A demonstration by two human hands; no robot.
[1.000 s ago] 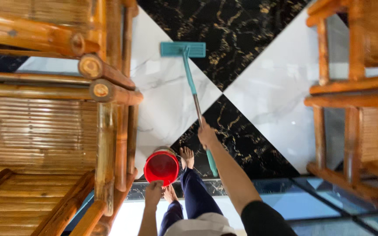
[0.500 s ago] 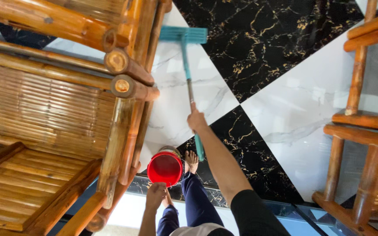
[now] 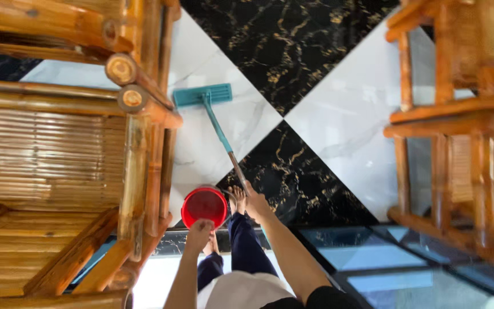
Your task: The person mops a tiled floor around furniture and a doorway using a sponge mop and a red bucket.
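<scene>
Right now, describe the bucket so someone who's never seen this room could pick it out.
Start at the big bamboo bench on the left and follow its front leg down to the black-and-white tiled floor. The bucket hangs there from the left hand, beside a bare foot. It is small, round and the only bright red thing in sight.

No packages, labels, signs, screens.
</scene>
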